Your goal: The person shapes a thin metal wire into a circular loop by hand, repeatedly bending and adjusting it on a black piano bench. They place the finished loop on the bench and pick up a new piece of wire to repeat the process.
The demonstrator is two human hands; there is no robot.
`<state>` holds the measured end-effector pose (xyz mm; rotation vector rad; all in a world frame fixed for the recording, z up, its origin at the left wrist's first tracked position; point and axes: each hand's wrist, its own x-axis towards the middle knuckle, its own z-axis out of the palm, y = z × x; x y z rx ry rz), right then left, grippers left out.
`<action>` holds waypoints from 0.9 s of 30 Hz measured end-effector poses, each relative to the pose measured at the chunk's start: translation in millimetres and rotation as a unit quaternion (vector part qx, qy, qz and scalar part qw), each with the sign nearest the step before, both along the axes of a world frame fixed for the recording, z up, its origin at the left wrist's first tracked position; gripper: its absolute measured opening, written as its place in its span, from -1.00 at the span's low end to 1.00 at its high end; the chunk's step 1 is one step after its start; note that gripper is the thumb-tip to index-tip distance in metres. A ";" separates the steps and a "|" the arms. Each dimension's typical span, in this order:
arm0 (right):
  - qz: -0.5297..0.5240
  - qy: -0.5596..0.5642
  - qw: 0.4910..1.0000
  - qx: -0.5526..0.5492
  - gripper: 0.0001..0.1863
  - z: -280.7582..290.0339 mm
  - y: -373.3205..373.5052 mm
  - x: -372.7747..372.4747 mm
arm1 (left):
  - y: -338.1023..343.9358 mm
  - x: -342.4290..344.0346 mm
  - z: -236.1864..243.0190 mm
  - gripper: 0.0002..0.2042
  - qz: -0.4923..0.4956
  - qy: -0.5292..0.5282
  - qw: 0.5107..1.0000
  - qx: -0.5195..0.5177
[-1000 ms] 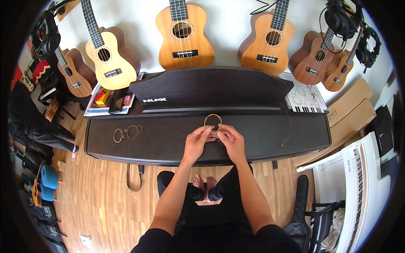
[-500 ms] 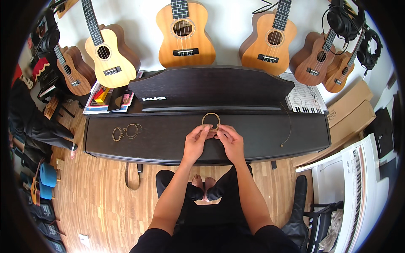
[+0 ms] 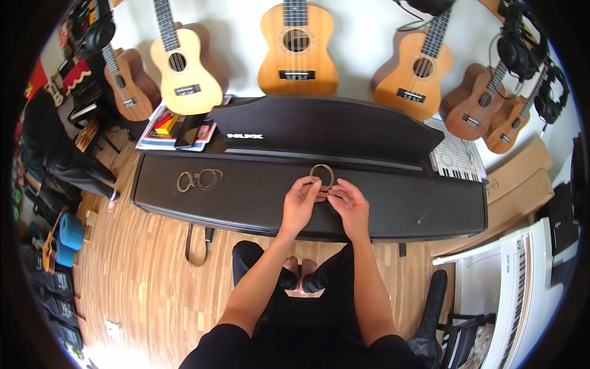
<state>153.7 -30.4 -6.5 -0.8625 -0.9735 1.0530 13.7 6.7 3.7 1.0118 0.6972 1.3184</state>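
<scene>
A coiled bronze-coloured guitar string [image 3: 332, 171] stands up as a ring above the closed lid of a dark digital piano [image 3: 264, 212]. My left hand [image 3: 299, 204] pinches the ring's lower edge between thumb and fingers. Close beside it, my right hand [image 3: 351, 208] is closed at the lower right of the same coil, its fingertips by the wire; their exact hold is partly hidden. On the lid's left part lie more coiled strings [image 3: 209, 179]. A loose thin string [image 3: 432, 195] with a small end piece curves over the lid's right part.
Several ukuleles [image 3: 297, 55] hang on the wall behind the piano. Books and a yellow box [image 3: 167, 125] rest at its left end, sheet music [image 3: 458, 157] at its right. Cardboard boxes [image 3: 519, 175] and a white keyboard [image 3: 522, 277] stand right. A person in dark clothes [image 3: 61, 141] is at the left.
The head view has shifted and tilted a little, so the scene sits further right. My right fingers have spread slightly and drawn a bit off the ring; my left hand keeps its pinch.
</scene>
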 end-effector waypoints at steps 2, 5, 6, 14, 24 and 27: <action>-0.013 0.012 1.000 -0.001 -0.50 1.3 0.4 -1.9 | 0.6 -5.8 6.0 -0.71 -0.002 -0.009 0.999 -0.036; -0.030 0.020 0.999 0.007 -0.53 3.3 -0.1 -1.1 | -13.4 -26.9 27.4 -0.68 0.037 -0.024 0.997 -0.068; -0.031 0.027 0.999 0.013 -0.54 -1.3 -0.6 2.7 | -20.7 -38.4 34.0 -0.67 0.055 -0.033 0.996 -0.063; -0.040 0.015 0.999 0.005 -0.63 0.9 0.3 0.6 | -21.0 -219.4 71.9 -0.72 0.412 0.125 0.902 0.030; -0.041 0.025 0.999 0.005 -0.66 2.6 -0.7 -1.2 | 34.2 -353.1 25.6 -0.86 0.407 0.717 0.545 0.155; -0.039 0.030 0.999 0.004 -0.67 3.4 0.1 -1.7 | 40.7 -353.9 7.1 -0.84 0.384 0.728 0.549 0.150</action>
